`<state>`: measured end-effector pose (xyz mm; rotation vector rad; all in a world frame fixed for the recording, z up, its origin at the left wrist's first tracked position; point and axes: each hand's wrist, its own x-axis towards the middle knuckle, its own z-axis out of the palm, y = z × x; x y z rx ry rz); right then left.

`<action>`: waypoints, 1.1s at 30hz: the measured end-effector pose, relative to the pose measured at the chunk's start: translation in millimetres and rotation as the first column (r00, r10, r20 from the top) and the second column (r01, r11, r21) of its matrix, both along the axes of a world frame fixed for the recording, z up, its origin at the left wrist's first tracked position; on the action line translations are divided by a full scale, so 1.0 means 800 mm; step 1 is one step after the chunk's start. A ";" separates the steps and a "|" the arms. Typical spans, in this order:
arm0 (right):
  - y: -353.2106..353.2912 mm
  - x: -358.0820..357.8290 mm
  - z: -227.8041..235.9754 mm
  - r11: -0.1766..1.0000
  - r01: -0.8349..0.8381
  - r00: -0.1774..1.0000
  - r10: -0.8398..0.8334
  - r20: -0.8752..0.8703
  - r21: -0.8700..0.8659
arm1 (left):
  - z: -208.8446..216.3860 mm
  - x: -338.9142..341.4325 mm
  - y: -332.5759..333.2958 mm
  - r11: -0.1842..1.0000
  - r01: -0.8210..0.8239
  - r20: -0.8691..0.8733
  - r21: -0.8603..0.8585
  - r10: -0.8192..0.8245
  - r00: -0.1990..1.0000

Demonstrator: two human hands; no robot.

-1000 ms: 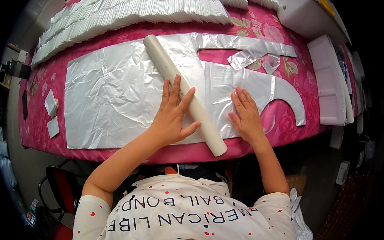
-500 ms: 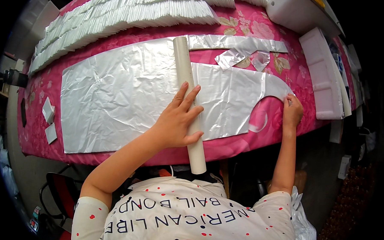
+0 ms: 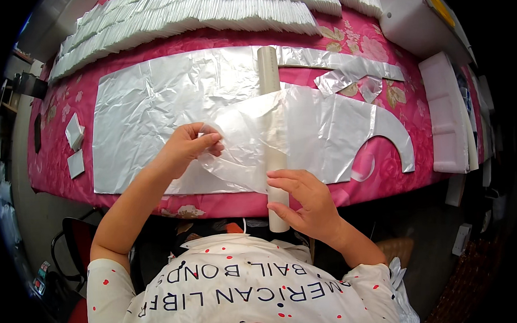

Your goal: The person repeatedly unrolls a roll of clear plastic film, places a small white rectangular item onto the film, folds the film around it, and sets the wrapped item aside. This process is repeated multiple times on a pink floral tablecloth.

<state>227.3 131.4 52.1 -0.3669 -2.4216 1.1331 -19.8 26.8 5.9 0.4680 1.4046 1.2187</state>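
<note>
Pink floral worktop (image 3: 380, 46) carries silver foil sheet (image 3: 152, 108). Cardboard tube (image 3: 270, 97) lies across it, near end overhanging the edge. Thin clear film (image 3: 303, 130) drapes over tube. Left hand (image 3: 183, 147) grip pinches the film's edge; right hand (image 3: 306, 202) grip closed around tube's near end. White stacks (image 3: 177, 15) behind.

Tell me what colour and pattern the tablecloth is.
The tablecloth is bright pink with a flower print, seen best in the head view.

Looked like a small home workshop: pink floral table (image 3: 374, 47), stacked white packets (image 3: 194, 14) along its far edge, foam blocks (image 3: 444, 119) right
</note>
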 end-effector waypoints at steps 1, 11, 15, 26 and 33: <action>0.000 0.010 0.000 0.999 0.040 0.998 -0.041 0.045 0.035 | -0.002 -0.035 -0.023 0.999 -0.025 -0.043 -0.043 0.024 0.999; -0.019 0.030 -0.024 0.957 0.256 0.672 -0.077 0.737 -0.133 | 0.045 -0.133 -0.098 0.995 -0.062 -0.995 -0.084 -0.087 -0.051; -0.032 0.026 -0.037 0.895 0.332 0.714 -0.031 0.699 -0.299 | 0.041 -0.022 -0.014 0.965 0.226 -0.976 0.135 0.091 0.196; 0.000 0.018 -0.041 0.889 0.214 0.757 0.112 0.644 -0.406 | -0.058 0.089 0.058 0.943 0.329 -0.998 -0.050 -0.060 0.022; 0.131 -0.100 -0.051 0.708 0.398 0.797 0.048 0.602 -0.583 | -0.051 0.084 0.056 0.935 0.342 -0.995 -0.095 -0.103 0.005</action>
